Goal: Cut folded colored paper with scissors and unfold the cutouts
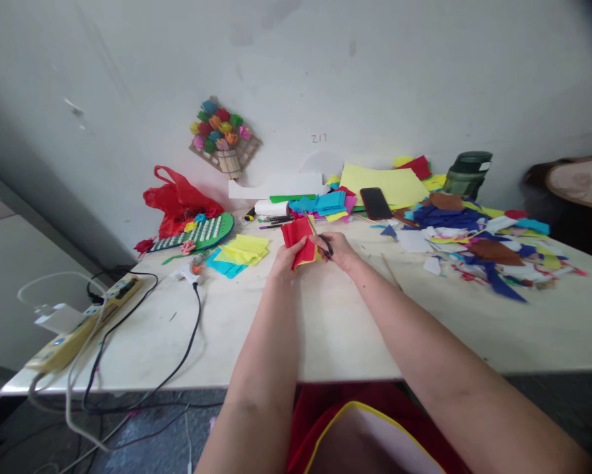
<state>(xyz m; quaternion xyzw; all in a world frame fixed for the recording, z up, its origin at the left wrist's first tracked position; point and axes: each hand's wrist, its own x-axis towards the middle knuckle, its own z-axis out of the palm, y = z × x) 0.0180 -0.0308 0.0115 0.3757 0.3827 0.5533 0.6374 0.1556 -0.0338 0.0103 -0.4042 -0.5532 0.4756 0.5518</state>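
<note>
Red paper (296,238) in both hands' space, left of phone (375,203) and nearer the person. Left hand (288,261) pinching the paper; right hand (341,250) gripping black-handled scissors (328,246) at paper's right side. Yellow sheet (382,183) just behind phone. Scraps (446,216) right of phone on worktop (345,322); bottle (467,174) beyond, also right. Red bag (182,201) well left of phone.

Red paper (292,231) in left fingers (297,247), black-handled scissors (328,246) in right fingers (337,242).
</note>
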